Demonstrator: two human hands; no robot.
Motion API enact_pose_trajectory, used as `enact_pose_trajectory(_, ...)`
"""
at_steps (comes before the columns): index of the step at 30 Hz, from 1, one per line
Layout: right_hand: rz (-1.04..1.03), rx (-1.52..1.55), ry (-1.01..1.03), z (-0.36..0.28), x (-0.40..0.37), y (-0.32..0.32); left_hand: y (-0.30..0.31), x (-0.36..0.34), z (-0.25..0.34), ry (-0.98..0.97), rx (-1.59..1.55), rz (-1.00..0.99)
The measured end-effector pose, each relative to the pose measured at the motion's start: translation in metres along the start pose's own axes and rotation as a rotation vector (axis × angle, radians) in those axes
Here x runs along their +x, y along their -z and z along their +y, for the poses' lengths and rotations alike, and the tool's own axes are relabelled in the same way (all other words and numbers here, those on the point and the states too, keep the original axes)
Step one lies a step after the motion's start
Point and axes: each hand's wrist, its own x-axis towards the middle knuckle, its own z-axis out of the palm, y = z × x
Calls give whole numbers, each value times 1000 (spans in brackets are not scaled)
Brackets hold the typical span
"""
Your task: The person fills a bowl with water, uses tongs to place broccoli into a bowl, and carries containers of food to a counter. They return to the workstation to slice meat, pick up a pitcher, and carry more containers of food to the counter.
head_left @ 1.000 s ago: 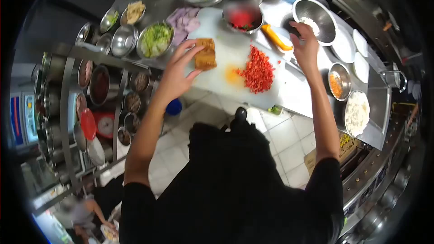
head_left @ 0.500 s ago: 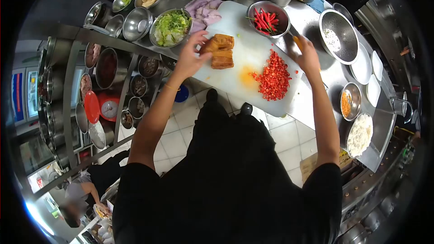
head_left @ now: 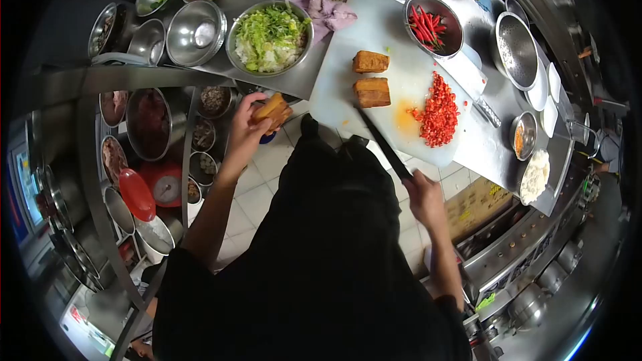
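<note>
My left hand (head_left: pixel 246 135) holds a brown block of food (head_left: pixel 273 112) in the air, left of the white cutting board (head_left: pixel 334 97). My right hand (head_left: pixel 424 194) is closed round the dark handle of a long tool (head_left: pixel 384 145), possibly a knife or a sharpening steel, whose tip points up toward the board's near edge. Two more brown blocks (head_left: pixel 371 92) lie on the board. Chopped red chili (head_left: pixel 439 115) is heaped at its right. A cleaver (head_left: pixel 463 75) rests beyond the board, next to a bowl of whole red chilies (head_left: pixel 428 27).
A bowl of chopped greens (head_left: pixel 269 38), empty metal bowls (head_left: pixel 194 33) and a purple cloth (head_left: pixel 324 0) stand at the upper left. To the right are a colander (head_left: pixel 517 53) and a bowl of white food (head_left: pixel 535 177). Metal shelving (head_left: pixel 107 194) with containers is at left.
My left hand has moved down and left, lifting a brown block off the board. My right hand has come down toward me and now grips the long dark tool. The view has shifted.
</note>
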Motion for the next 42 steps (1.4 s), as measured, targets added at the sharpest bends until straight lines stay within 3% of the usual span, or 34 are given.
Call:
enact_pose_trajectory(1, 9, 1, 3, 1, 13, -7, 6, 7, -3, 3, 34, -41)
enact_pose_trajectory(2, 21, -114, 70, 7, 25, -17, 13, 17, -23, -152, 95, -93)
enact_pose_trajectory(3, 34, -231, 140, 13, 38, -23, 9, 23, -25, -170, 96, -90)
enact_pose_trajectory(5, -60, -330, 102, 27, 56, -21, -13, 33, -29, -214, 228, -89)
enact_pose_trajectory(9, 16, -377, 111, 25, 80, -5, -57, 53, -45, -121, 219, -87)
enact_pose_trajectory(11, 47, -389, 116, 21, 90, -2, -72, 50, -44, -220, 443, 49)
enact_pose_trajectory(12, 69, -394, 120, 19, 95, -2, -77, 48, -42, -391, 553, 98)
enact_pose_trajectory(13, 67, -391, 124, 15, 100, -3, -78, 44, -40, -389, 555, 102)
enact_pose_trajectory(15, 89, -351, 38, 9, 106, -4, -83, 33, -17, -426, 943, 130)
enact_pose_trajectory(16, 80, -316, 66, 8, 107, -5, -78, 35, -21, -440, 986, 118)
enact_pose_trajectory(19, 131, -218, 84, -3, 95, -22, -73, 42, -32, -502, 955, 96)
enact_pose_trajectory(22, 13, -213, 37, -5, 83, -42, -94, 47, -35, -426, 893, 24)
enact_pose_trajectory(28, -13, -249, -35, -37, 55, -16, -139, 51, -42, -400, 834, -25)
enact_pose_trajectory(35, -121, -244, -91, -38, 36, -27, -135, 57, -37, -345, 889, -133)
enact_pose_trajectory(42, 19, -111, -76, -25, 21, -9, -123, 42, -19, -382, 982, -113)
